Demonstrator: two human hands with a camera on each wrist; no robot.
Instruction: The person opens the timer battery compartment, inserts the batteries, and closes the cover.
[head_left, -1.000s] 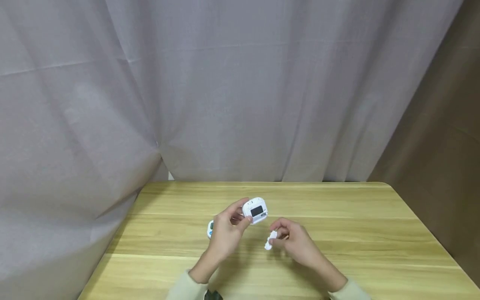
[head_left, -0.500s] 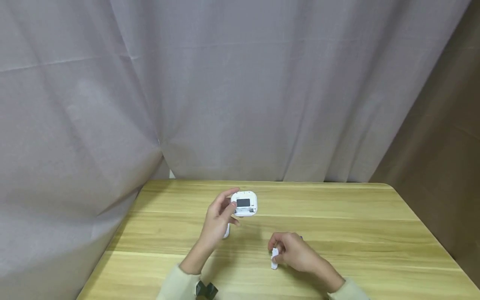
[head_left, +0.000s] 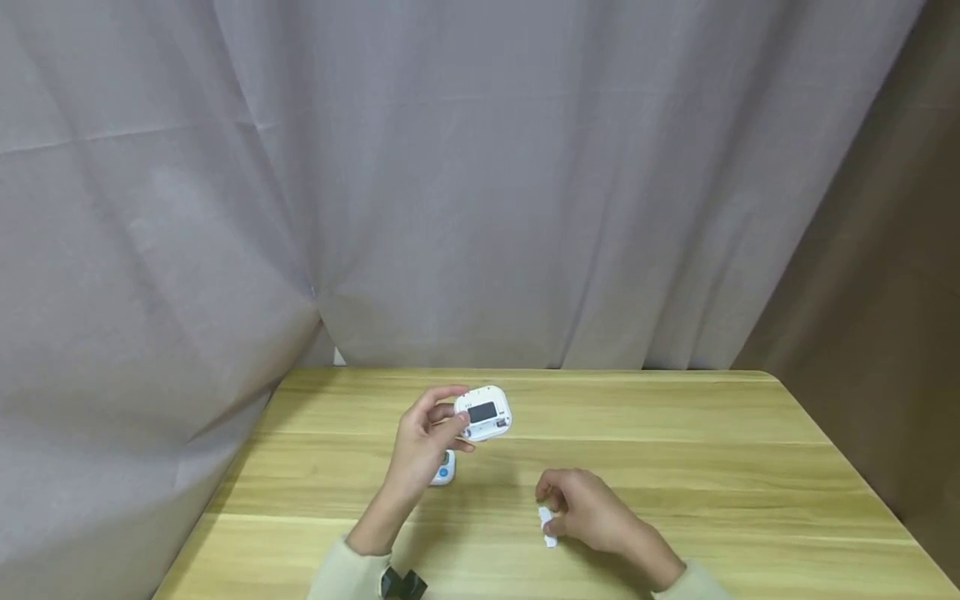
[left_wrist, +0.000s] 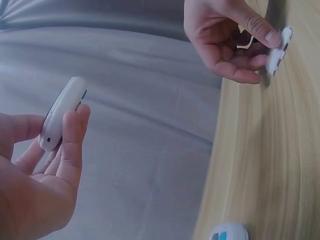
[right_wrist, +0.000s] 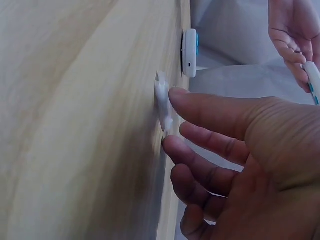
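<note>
Held device (head_left: 487, 400) left, piece (head_left: 545, 518) right, 1 unit (head_left: 446, 472) on table (head_left: 675, 450), curtain (head_left: 480, 208) behind

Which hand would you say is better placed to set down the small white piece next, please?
The right hand, I'd judge: it holds the small white piece close to the table, while the left hand is occupied gripping the white device higher up.

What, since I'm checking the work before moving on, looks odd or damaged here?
The white digital device in the left hand looks incomplete: the recess in its back lies uncovered. The right hand holds a small white piece, perhaps its cover. I see no spill or damage.
</note>
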